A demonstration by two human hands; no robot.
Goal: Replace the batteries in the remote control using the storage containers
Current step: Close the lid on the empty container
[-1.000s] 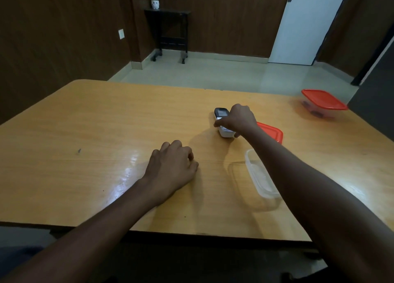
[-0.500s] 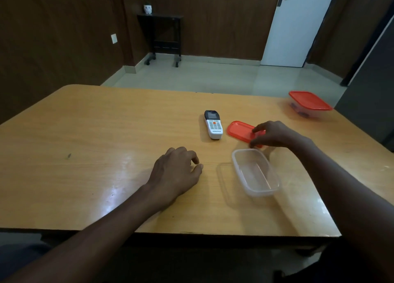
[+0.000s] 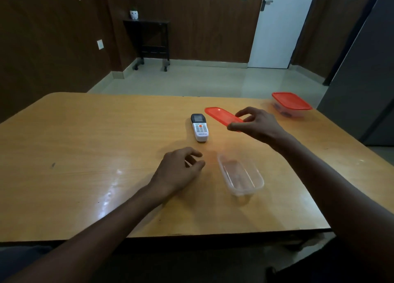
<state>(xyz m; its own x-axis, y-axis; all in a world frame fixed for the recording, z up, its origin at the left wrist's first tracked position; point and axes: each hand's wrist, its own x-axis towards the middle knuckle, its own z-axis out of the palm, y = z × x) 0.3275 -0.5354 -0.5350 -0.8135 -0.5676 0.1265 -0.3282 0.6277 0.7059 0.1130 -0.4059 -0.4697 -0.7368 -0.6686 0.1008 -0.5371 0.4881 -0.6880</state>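
Observation:
A white remote control (image 3: 199, 127) with a dark screen end lies face up near the middle of the wooden table (image 3: 85, 146). Just right of it my right hand (image 3: 255, 124) pinches a red lid (image 3: 221, 116) by its near end and holds it tilted above the table. Below that hand stands a clear container (image 3: 241, 177), open and with nothing visible inside. My left hand (image 3: 179, 171) rests on the table left of the container, fingers loosely curled, holding nothing. A second clear container with a red lid on (image 3: 291, 103) stands at the far right corner.
The table's near edge runs across the lower part of the view and its right edge lies close to the lidded container. Beyond the table are a tiled floor, a dark side table (image 3: 149, 39) on castors and a white door (image 3: 281, 26).
My right hand left the remote, took hold of the red lid lying on the table and has lifted it. My left hand's fingers have loosened slightly.

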